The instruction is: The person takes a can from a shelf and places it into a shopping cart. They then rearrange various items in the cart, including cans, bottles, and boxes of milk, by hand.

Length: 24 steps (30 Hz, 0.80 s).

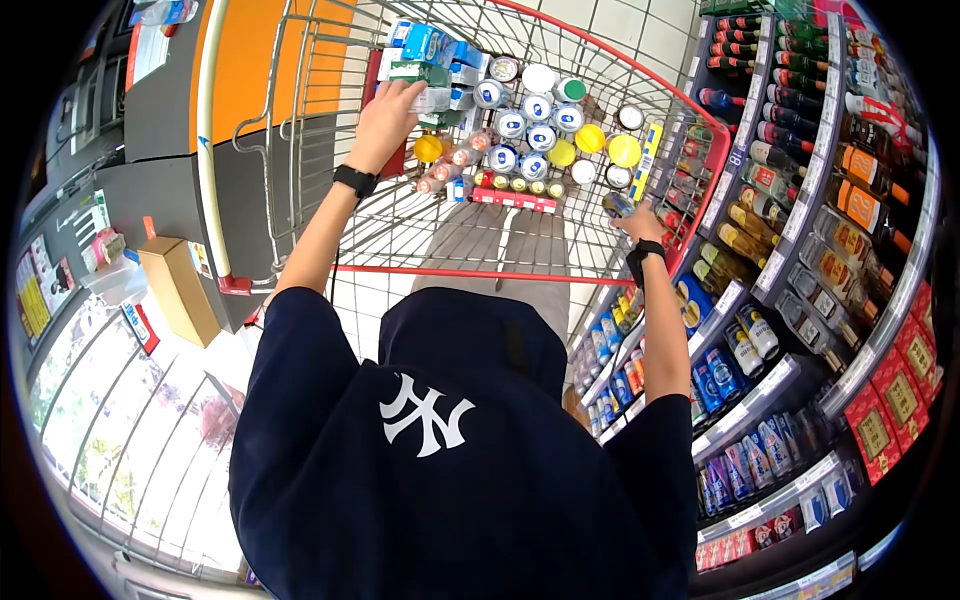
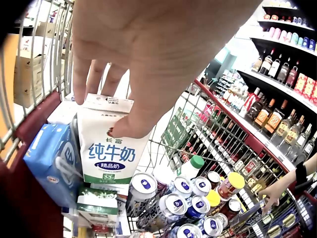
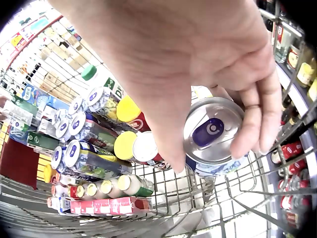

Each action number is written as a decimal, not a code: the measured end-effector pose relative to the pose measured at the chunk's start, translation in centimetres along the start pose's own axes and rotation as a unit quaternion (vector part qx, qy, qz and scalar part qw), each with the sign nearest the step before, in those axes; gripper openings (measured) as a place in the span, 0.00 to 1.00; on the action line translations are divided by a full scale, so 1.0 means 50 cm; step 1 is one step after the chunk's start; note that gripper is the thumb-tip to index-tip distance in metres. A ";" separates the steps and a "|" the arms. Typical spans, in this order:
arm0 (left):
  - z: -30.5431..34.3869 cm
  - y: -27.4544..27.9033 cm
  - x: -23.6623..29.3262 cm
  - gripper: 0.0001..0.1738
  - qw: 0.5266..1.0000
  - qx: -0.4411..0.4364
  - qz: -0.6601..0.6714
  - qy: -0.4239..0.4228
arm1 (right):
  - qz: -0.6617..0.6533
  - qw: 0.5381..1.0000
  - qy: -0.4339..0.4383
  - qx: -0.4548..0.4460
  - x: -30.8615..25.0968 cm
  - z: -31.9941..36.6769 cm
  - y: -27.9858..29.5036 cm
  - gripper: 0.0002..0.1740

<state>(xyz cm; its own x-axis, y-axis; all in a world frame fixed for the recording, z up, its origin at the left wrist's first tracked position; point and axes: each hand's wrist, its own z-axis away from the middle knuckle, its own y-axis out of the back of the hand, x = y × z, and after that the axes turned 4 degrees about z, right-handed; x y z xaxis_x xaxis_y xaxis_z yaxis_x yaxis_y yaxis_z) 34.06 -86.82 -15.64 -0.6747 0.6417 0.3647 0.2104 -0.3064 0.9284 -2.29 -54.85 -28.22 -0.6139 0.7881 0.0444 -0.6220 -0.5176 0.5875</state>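
Observation:
My left hand (image 1: 388, 125) pinches the top of a white milk carton (image 2: 106, 144) with a green base, thumb on its front face. The carton stands upright among the packs at the left end of the shopping cart (image 1: 440, 268). Beside it is a blue carton pack (image 2: 49, 161), with a green and white box (image 2: 97, 206) below. My right hand (image 1: 638, 222) grips a drink can (image 3: 213, 131) by its upper side, thumb and fingers around the rim. Its lid has a blue tab. Wire mesh shows below the can, at the cart's right end.
Several cans (image 1: 510, 123), yellow-lidded jars (image 1: 625, 151) and a pack of small bottles (image 1: 515, 200) stand in the cart's middle. Bottle shelves (image 1: 790, 240) line the right side close to the cart. An orange and grey counter (image 1: 250, 80) borders the left.

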 end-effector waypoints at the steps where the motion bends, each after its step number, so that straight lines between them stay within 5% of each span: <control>1: 0.000 -0.007 -0.006 0.27 1.000 -0.007 -0.002 0.000 | 0.001 1.000 -0.002 -0.001 0.003 -0.004 -0.005 0.52; 8: 0.009 -0.043 -0.034 0.26 0.996 0.060 -0.042 -0.043 | -0.006 0.999 0.031 0.037 0.011 -0.011 -0.028 0.55; 16: 0.031 -0.031 -0.003 0.25 0.994 0.105 0.014 0.018 | -0.009 1.000 -0.008 0.013 0.002 -0.031 -0.025 0.52; 21: 0.049 -0.023 0.011 0.19 0.997 0.072 0.028 0.021 | 0.013 1.000 -0.019 0.009 -0.006 -0.049 -0.038 0.55; 24: 0.068 -0.038 0.002 0.15 0.991 -0.033 0.084 0.103 | 0.012 1.000 -0.017 0.000 -0.013 -0.056 -0.044 0.56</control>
<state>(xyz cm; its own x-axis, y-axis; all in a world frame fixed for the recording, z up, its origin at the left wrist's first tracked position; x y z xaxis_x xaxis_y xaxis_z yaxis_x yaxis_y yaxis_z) 35.98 -83.79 -17.12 -0.7648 0.4233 0.4856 0.2906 -0.4461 0.8465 -1.88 -55.17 -31.78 -0.6123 0.7859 0.0864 -0.6068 -0.5372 0.5858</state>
